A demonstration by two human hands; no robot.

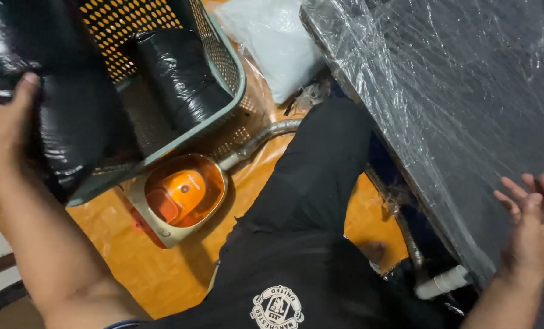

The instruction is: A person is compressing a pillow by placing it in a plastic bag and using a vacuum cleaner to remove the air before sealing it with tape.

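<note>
While my left hand (4,122) presses spread fingers on the black bag (71,116) at upper left, my right hand (531,219) hovers open, lower right, beside the wrapped slab (442,91).

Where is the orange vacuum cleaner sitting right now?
In the head view, the orange vacuum cleaner sits on the wooden floor, left of centre, just below the corner of the plastic basket.
</note>
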